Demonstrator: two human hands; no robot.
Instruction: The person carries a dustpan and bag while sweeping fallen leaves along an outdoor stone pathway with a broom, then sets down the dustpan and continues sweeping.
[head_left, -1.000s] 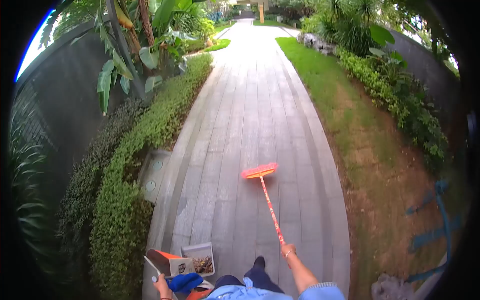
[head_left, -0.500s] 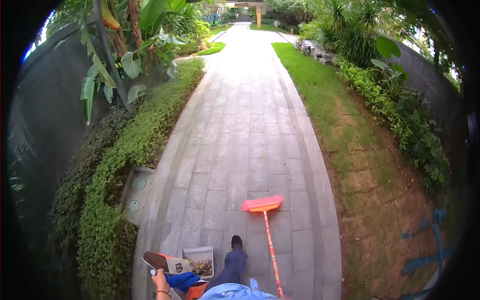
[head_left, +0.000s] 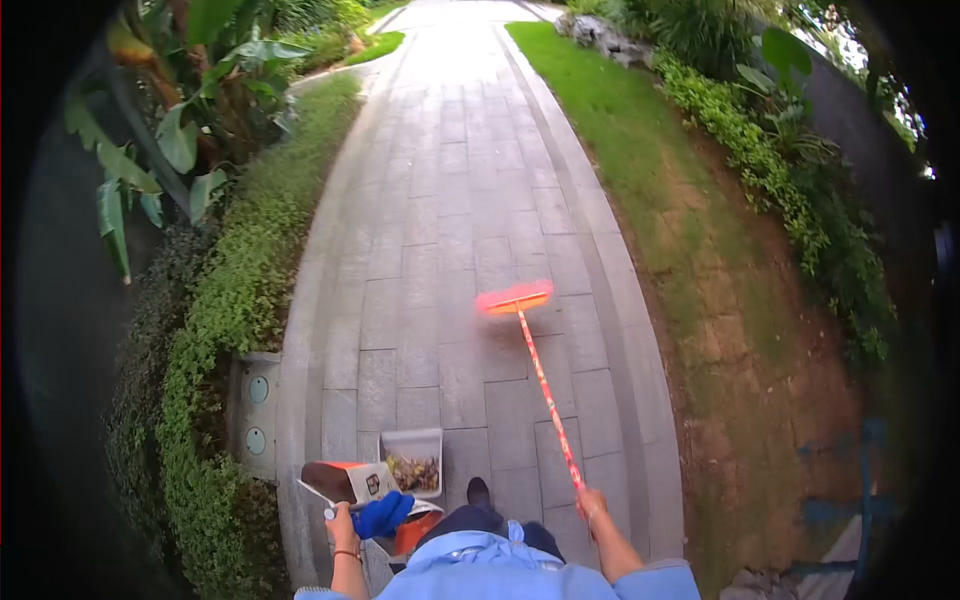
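Note:
My right hand (head_left: 592, 503) is closed round the red-and-white patterned handle of a broom (head_left: 545, 390). The broom's orange head with pink bristles is stretched out ahead over the paving, a little blurred. My left hand (head_left: 341, 526) grips a rod-like handle with a pale round end, which seems to belong to the grey dustpan (head_left: 412, 437) below. Dry leaves (head_left: 414, 473) lie in the dustpan. Beside my left hand are a bunched blue cloth (head_left: 384, 514) and a white-and-orange container (head_left: 372, 481) with a brown part; how they are attached is hidden.
A grey stone-paved path (head_left: 455, 215) runs straight ahead. Low hedge (head_left: 225, 325) and two round covers (head_left: 257, 414) in a concrete slab border its left. Grass (head_left: 610, 150), bare soil (head_left: 745, 400) and shrubs line the right. My dark shoe (head_left: 479, 492) is on the paving.
The broom head has moved farther forward along the path, and my right hand has come into view on its handle. The view has tilted down; the dustpan stays at my left.

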